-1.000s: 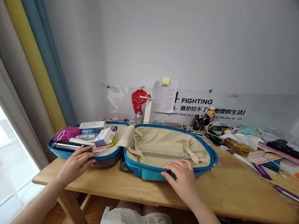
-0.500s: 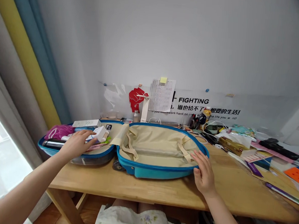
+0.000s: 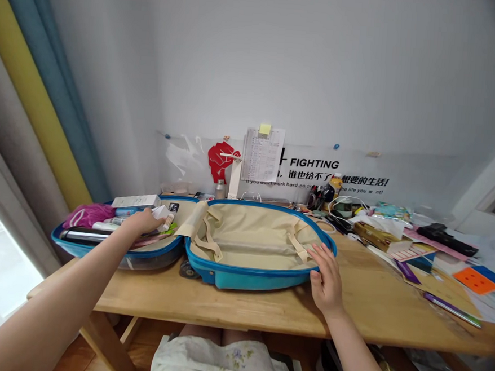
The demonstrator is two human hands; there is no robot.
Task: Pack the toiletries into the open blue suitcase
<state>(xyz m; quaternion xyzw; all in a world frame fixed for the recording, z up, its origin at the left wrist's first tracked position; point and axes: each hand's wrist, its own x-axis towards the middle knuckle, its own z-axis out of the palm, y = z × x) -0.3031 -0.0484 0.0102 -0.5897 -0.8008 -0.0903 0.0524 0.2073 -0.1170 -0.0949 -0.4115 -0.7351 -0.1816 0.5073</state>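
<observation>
A blue suitcase (image 3: 249, 280) with beige lining lies spread open on the wooden table. Its left half holds several things: a purple mesh bundle (image 3: 85, 216), a long white box (image 3: 134, 201), a dark cylinder (image 3: 85, 235) and a blue tube (image 3: 125, 211). My left hand (image 3: 144, 222) reaches into that half, fingers curled at a small white box (image 3: 167, 219); the fingertips are partly hidden. On the front right rim of the other half rests my right hand (image 3: 326, 276), fingers stretched out and thumb outside. Beige straps (image 3: 210, 244) lie inside this half.
Papers, a purple pen (image 3: 450, 310), an orange-and-blue card (image 3: 477, 280) and a black object (image 3: 447, 240) clutter the table's right. A bottle (image 3: 333, 192) and a white lamp (image 3: 234, 179) stand by the wall. Curtains (image 3: 46, 92) hang at left.
My left hand has gone from lying spread over the contents to curling its fingers at the small white box. My right hand stays on the rim. The view has shifted slightly.
</observation>
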